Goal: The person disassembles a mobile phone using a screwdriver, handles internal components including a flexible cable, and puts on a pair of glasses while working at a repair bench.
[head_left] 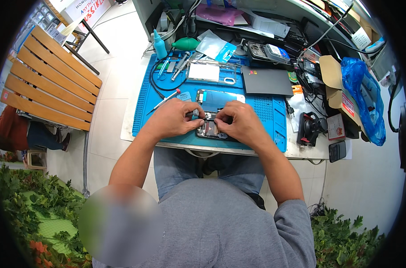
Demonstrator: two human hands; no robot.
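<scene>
An opened phone (210,128) lies on a blue silicone work mat (265,117), its inner parts bare. Its screen panel (220,99) lies just beyond the body. My left hand (177,118) is closed at the phone's left side, with a small grey-teal piece showing between thumb and fingers; its kind is unclear. From the right, my right hand (242,123) pinches at the middle of the phone with its fingertips. Whatever sits in that pinch is too small to make out. Left of the phone rests a thin screwdriver (165,99) with a red end.
Beyond the phone lie a clear phone frame (212,73), a black box (267,81), a green air blower (185,43) and a blue bottle (159,45). Cables, a cardboard box (334,82) and a blue plastic bag (361,96) crowd the right. A wooden slatted seat (55,80) stands left.
</scene>
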